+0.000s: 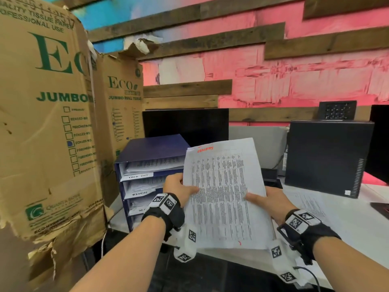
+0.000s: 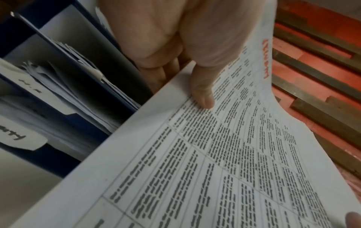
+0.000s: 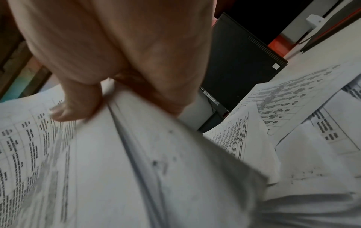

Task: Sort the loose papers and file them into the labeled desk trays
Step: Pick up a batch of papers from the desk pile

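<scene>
Both hands — left hand [image 1: 177, 189] and right hand [image 1: 271, 202] — pinched the paper stack's [image 1: 223, 192] side edges, long axis pointing away; the labeled trays [image 1: 134, 182] sat just left — nearer the left grip.

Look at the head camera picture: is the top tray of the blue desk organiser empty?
No: the top tray of the blue organiser already holds a stack of printed sheets above its handwritten label.

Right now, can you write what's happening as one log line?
left hand: holds white printed paper stack | right hand: holds same stack | blue labeled tray rack: papers inside | stage: not filed
</scene>
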`<state>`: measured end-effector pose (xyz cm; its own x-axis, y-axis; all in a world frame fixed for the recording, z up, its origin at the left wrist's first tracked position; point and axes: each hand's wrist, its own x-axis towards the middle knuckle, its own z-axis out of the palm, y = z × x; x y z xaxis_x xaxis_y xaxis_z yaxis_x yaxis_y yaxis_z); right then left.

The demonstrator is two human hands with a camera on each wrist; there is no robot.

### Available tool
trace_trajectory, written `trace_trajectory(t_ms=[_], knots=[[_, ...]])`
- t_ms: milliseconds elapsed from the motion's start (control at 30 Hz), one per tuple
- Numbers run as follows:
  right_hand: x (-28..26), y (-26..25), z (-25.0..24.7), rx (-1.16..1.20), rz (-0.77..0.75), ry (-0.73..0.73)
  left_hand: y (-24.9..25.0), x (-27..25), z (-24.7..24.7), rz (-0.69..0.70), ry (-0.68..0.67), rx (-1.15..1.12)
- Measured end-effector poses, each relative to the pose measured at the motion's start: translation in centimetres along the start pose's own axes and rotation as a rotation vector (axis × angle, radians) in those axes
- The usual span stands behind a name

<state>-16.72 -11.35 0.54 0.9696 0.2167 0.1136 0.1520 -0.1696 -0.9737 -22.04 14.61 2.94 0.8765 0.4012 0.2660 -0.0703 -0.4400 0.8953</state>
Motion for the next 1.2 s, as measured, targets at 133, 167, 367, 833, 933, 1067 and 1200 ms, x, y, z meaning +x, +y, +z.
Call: trace_trajectory(t_ms=[133,167,367,833,933,1067,1200], knots=[[0.3,0.5,0.4,0.037,0.026,-0.040,-0.7,0.2,-0.9,0.005,0.074,0.004],[0.4,0.5,0.6,0.045,0.035,-0.048,-1.0,0.3,-1.2,0.010,0.085,0.011],[1.3,1.1,1.2,0.115,0.048,-0.029,-2.8,0.9,-2.3,-0.061,0.116,0.003],[2.3,1.0,1.7,0.151,0.029,0.010,-3.2,0.6,-3.5,-0.079,0.007,-0.030],[2.1,1.1,1.8,0.138,0.019,0.002,-3.1,0.4,-3.3,-0.063,0.016,-0.073],[2.0,1.2,1.8,0.129,0.006,0.003,-3.2,0.3,-3.1,-0.081,0.054,-0.157],[1.5,0.7,2.2,0.081,-0.008,-0.029,-3.0,0.3,-3.1,-0.074,0.041,-0.159]])
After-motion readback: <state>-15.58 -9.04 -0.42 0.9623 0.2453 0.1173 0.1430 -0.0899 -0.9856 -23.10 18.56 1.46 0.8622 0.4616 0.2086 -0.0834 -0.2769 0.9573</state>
